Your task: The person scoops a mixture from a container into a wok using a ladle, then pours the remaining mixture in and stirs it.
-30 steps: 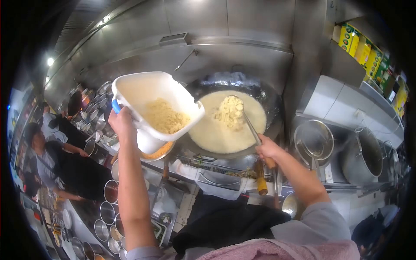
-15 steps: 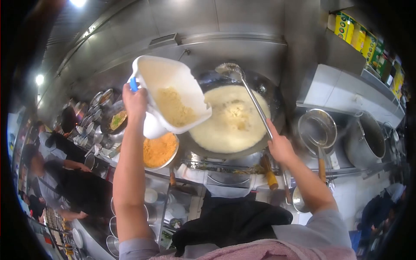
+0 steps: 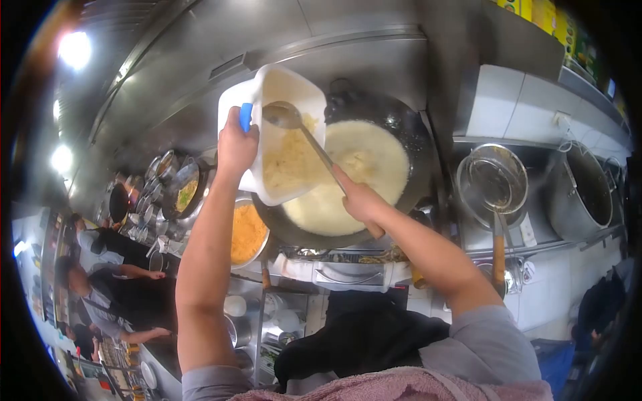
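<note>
My left hand (image 3: 238, 146) grips the blue-marked handle of a white plastic tub (image 3: 271, 83), which is tilted over the wok. Pale, crumbly food (image 3: 289, 157) lies inside the tub. My right hand (image 3: 361, 200) is closed on the handle of a long metal ladle (image 3: 284, 115), whose bowl is inside the tub's mouth. Below both hands, a large dark wok (image 3: 401, 120) holds pale yellow, frothy liquid (image 3: 348, 214) with a clump of pale food near its middle.
A bowl of orange crumbs (image 3: 247, 234) stands left of the wok. To the right are a wire strainer (image 3: 495, 177) with a wooden handle and a deep metal pot (image 3: 578, 200). Farther left, a pan of food (image 3: 187, 190) sits near a co-worker (image 3: 134, 294).
The ladle has moved left from above the wok into the tub, my right hand following. The tub has turned more upright and shifted slightly right. The camera view has shifted too.
</note>
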Motion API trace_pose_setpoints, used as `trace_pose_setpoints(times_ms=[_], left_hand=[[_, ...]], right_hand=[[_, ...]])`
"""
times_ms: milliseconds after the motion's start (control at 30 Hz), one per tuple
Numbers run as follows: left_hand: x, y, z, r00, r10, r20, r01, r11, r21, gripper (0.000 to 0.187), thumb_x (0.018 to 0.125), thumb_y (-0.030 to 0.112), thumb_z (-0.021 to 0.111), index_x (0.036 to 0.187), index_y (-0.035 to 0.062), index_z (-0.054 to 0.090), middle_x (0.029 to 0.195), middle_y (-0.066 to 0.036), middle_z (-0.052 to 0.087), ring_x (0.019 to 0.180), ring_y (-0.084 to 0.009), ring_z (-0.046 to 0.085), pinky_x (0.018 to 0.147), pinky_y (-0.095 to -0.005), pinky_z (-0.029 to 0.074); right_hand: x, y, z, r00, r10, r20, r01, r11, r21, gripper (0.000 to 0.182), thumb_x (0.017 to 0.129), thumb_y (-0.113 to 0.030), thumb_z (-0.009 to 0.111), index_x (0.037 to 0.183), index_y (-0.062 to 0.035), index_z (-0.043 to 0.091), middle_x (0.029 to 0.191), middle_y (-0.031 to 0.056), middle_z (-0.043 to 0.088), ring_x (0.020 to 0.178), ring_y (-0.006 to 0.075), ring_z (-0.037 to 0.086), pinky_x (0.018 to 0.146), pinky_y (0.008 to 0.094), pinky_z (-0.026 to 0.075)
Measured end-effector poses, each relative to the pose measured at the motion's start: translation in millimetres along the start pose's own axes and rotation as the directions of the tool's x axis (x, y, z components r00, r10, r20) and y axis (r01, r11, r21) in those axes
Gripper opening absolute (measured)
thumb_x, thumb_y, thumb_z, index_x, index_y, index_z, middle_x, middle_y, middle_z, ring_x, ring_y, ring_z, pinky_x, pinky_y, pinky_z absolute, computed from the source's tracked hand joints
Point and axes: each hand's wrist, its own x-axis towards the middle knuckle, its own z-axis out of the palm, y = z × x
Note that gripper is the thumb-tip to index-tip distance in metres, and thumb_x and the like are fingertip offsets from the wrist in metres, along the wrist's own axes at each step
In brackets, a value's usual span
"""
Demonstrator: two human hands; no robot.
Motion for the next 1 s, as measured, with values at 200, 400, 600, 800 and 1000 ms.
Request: trace_pose_setpoints(times_ms=[200,400,600,800,1000], left_hand=[[-3,16,22,0.992,0.064,0.112,-0.068,0.997,0.031,0.035,0.084,0.019,0.067,0.11,0.004,0.049,0.086,-0.025,0.066,0.088,-0.0482,0.062,0.077,-0.0516,0.047],[9,43,21,0.983,0.069,0.168,-0.109,0.964,0.243,0.044,0.079,0.024,0.076,0.111,0.0041,0.053,0.082,-0.019,0.067,0.082,-0.0404,0.067,0.073,-0.0469,0.049],[34,53,2,0.989,0.093,0.112,-0.115,0.97,0.214,0.043,0.08,0.023,0.074,0.111,0.0056,0.052,0.087,-0.023,0.068,0.09,-0.0448,0.064,0.077,-0.0518,0.048],[12,89,36,0.995,0.103,-0.006,-0.1,0.978,0.185,0.037,0.082,0.022,0.071,0.109,0.0073,0.051,0.078,-0.024,0.066,0.08,-0.0473,0.063,0.07,-0.0525,0.048],[17,68,28,0.998,0.068,-0.01,-0.065,0.979,0.191,0.034,0.084,0.019,0.068,0.111,0.0083,0.05,0.079,-0.025,0.066,0.08,-0.0474,0.064,0.072,-0.0541,0.05]], right_hand=[[2,23,-24,0.999,0.023,-0.047,-0.019,0.996,0.092,0.08,0.086,-0.002,0.048,0.156,-0.0132,0.009,0.108,0.0334,0.062,0.099,0.0434,0.063,0.088,0.0456,0.048],[6,30,-19,0.975,-0.012,-0.22,0.051,0.983,0.175,0.079,0.087,-0.004,0.049,0.155,-0.0113,0.01,0.115,0.0343,0.059,0.104,0.0433,0.062,0.09,0.046,0.048],[8,7,-40,0.967,0.038,-0.252,0.051,0.94,0.338,0.081,0.087,-0.004,0.053,0.155,-0.0145,0.012,0.122,0.0329,0.057,0.109,0.0423,0.059,0.093,0.0425,0.047],[8,-29,-16,0.986,0.109,-0.127,-0.033,0.869,0.493,0.08,0.088,-0.006,0.052,0.155,-0.0131,0.008,0.112,0.0329,0.061,0.094,0.0418,0.065,0.085,0.0441,0.051],[20,4,10,0.933,0.088,-0.349,0.099,0.87,0.482,0.079,0.088,0.002,0.049,0.156,-0.0114,0.01,0.128,0.0253,0.053,0.082,0.0306,0.063,0.072,0.0363,0.053]])
